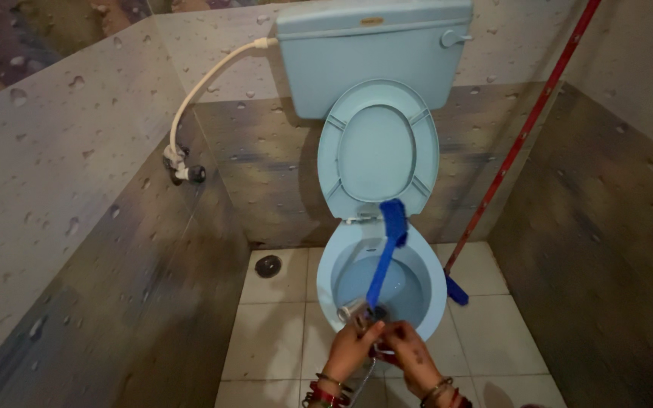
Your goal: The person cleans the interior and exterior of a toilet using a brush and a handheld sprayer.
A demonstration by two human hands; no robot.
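Both hands meet over the front rim of a pale blue toilet bowl (432,302). The left hand (351,349) and the right hand (411,355) close together on the near end of a blue toilet brush (387,249), whose bristled head points up toward the raised seat (378,151). Bangles circle both wrists (red ones on the left). A red-handled mop (519,140) leans against the tiled wall to the right, and a round floor drain (267,265) sits left of the bowl.
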